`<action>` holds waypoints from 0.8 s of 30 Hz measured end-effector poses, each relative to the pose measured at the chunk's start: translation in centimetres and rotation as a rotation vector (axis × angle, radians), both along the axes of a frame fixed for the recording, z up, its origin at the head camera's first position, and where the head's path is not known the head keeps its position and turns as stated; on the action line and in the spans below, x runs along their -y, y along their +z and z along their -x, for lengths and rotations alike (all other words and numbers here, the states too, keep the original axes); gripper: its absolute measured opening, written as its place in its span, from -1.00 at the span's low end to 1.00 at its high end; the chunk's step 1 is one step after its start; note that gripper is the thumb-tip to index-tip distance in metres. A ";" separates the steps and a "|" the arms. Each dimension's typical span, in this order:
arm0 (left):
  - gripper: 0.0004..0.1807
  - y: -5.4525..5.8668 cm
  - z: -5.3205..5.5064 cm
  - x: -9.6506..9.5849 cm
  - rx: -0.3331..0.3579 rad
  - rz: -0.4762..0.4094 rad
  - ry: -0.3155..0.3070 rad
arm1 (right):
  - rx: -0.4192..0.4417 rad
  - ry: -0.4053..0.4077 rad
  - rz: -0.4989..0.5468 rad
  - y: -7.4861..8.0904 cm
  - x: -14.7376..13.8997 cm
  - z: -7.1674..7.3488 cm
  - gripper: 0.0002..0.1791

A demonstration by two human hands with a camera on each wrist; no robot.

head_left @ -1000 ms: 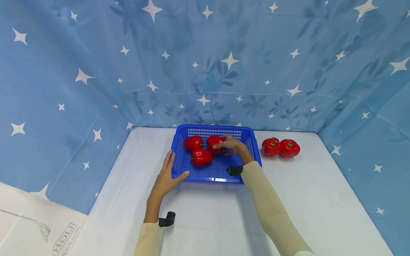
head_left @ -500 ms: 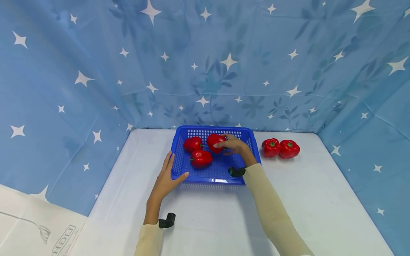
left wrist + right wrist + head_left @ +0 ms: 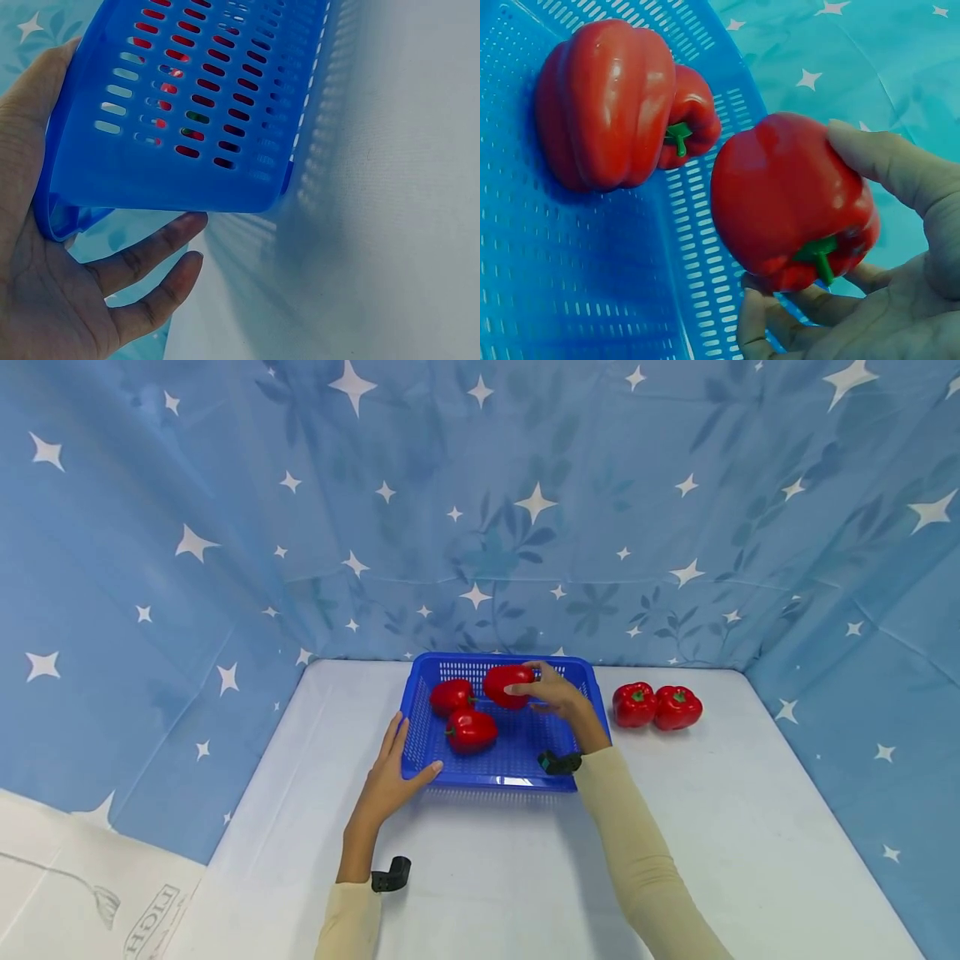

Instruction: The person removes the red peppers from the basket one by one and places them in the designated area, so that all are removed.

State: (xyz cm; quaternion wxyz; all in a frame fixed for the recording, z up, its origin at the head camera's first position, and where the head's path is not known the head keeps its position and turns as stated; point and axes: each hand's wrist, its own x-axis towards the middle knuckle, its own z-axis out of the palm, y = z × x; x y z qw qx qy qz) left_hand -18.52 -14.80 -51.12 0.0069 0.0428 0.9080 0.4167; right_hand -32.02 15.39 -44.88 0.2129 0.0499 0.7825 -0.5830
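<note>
My right hand (image 3: 558, 690) grips a red bell pepper (image 3: 506, 686) over the right part of a blue plastic basket (image 3: 450, 778). In the right wrist view, the thumb lies on the held pepper's upper side, fingers beneath, and its green stem (image 3: 822, 259) faces the palm. Two more red bell peppers lie in the basket, one in front (image 3: 472, 732) and one behind (image 3: 452, 697). My left hand (image 3: 388, 785) rests against the basket's front left corner, fingers extended along the side and thumb at the front rim. The left wrist view shows the slotted basket wall (image 3: 172, 180) close by.
Another pair of red bell peppers, a left one (image 3: 634, 705) and a right one (image 3: 678, 708), stands side by side on the white table (image 3: 750, 827), right of the basket. A blue curtain (image 3: 480, 510) with white stars hangs behind and along the sides.
The right hand has raised the bell pepper from the basket floor and tilted it slightly, lifting it away from the other two. The left hand stays at the basket corner.
</note>
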 end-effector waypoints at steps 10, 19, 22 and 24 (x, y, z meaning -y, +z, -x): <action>0.15 0.2 0.0 0.0 0.008 0.008 -0.005 | -0.048 -0.019 0.043 -0.1 -0.6 -0.3 -0.10; 0.14 0.1 0.1 0.0 0.012 0.014 0.003 | -0.128 0.003 0.165 -0.3 -1.0 -0.3 -0.16; 0.14 0.1 0.1 0.0 0.008 0.013 -0.001 | -0.149 0.007 0.229 -0.2 -1.0 -0.3 -0.19; 0.14 0.1 0.1 0.0 0.008 0.008 0.000 | -0.161 0.017 0.259 -0.1 -1.0 -0.3 -0.20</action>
